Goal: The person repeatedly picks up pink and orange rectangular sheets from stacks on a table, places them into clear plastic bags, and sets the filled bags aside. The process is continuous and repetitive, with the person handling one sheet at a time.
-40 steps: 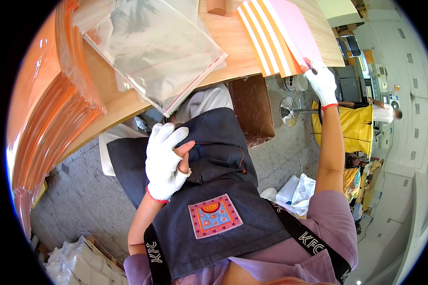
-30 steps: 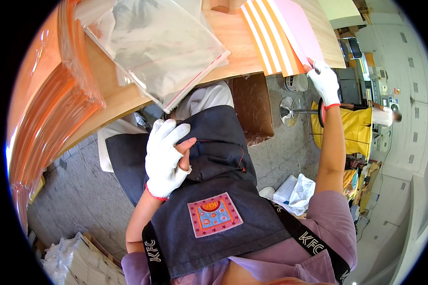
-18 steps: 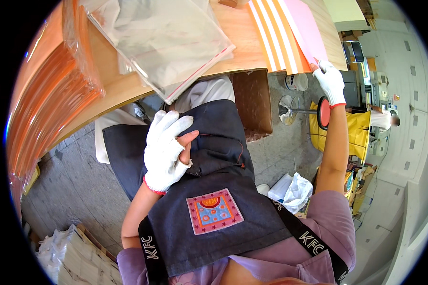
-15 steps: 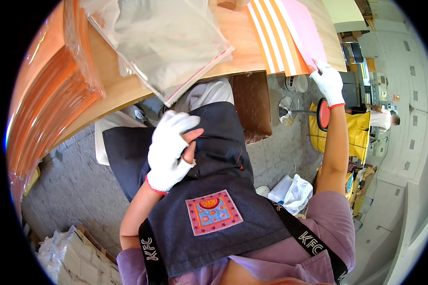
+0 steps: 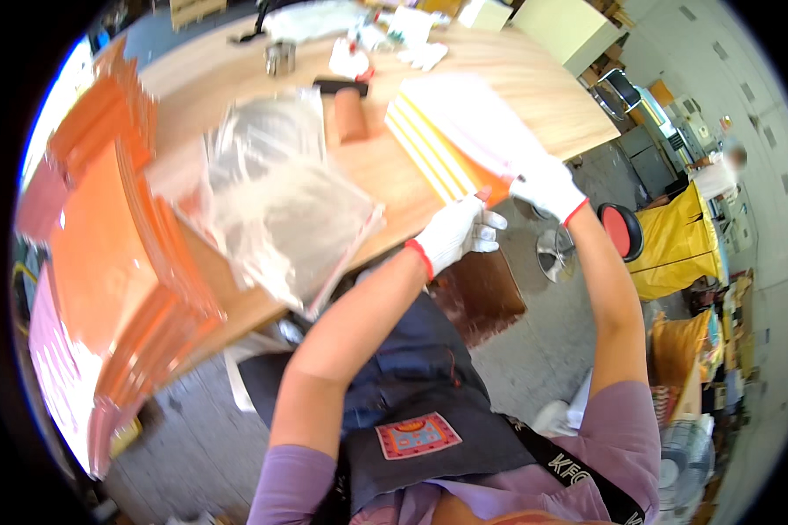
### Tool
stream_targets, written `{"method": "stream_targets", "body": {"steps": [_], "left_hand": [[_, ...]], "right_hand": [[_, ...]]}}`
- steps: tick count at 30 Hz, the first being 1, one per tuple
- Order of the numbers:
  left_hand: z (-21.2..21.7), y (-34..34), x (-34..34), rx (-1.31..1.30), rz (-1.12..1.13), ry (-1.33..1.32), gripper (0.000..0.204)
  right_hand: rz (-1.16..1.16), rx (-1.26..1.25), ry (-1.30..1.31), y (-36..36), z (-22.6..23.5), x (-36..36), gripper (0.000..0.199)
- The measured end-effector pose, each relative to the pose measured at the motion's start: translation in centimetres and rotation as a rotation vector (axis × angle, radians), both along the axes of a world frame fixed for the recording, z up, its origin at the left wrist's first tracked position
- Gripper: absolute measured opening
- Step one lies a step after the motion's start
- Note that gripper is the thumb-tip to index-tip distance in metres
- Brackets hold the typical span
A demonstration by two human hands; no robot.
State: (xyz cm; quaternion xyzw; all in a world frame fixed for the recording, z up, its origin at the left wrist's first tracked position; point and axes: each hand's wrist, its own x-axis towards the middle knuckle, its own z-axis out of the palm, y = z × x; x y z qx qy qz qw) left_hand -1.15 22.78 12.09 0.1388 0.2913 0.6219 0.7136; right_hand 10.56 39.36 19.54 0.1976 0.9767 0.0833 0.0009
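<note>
Both my hands wear white gloves with red cuffs. At the near edge of the table, my right hand [image 5: 547, 188] grips the near right corner of a pale pink sheet [image 5: 477, 114], blurred by motion. Under that sheet lie orange sheets with white stripes [image 5: 416, 144], fanned out at their left side. My left hand [image 5: 460, 234] is by the near edge of the striped sheets, a bare fingertip against the orange corner. Its other fingers are loosely bent and apart, with nothing seen in them.
Clear plastic bags [image 5: 284, 219] lie on the wooden table [image 5: 552, 87] left of the sheets, near a brown block [image 5: 350, 114]. Stacks of orange film-wrapped packs [image 5: 114, 236] stand at the far left. A brown box [image 5: 481, 297] sits below the table edge, a red-topped stool [image 5: 620, 232] to the right.
My left hand has moved from in front of the apron up to the striped sheets. My right hand has moved left with the pink sheet's corner. The view has tilted up over more table.
</note>
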Motion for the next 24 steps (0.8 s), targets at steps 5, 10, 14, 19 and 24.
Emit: {"method": "stream_targets", "body": {"steps": [5, 10, 14, 19, 24], "left_hand": [[1.0, 5.8, -0.8, -0.058, -0.057, -0.087, 0.032], [2.5, 5.9, -0.3, -0.211, 0.109, 0.129, 0.025], [2.4, 7.8, -0.6, -0.257, 0.175, 0.184, 0.022], [2.2, 6.9, -1.8, -0.170, 0.146, 0.310, 0.020], [2.7, -0.8, -1.6, -0.068, 0.122, 0.687, 0.038]], "right_hand": [[-0.124, 0.071, -0.076, -1.8, 1.2, -0.4, 0.033], [-0.496, -1.091, 0.717, 2.4, -1.3, 6.0, 0.050], [-0.744, -1.913, 0.773, 2.4, -4.6, 7.0, 0.067], [-0.610, -1.983, 1.480, 4.0, -5.0, 2.7, 0.062], [-0.249, -2.149, 1.121, 4.5, -5.7, -1.7, 0.062]]}}
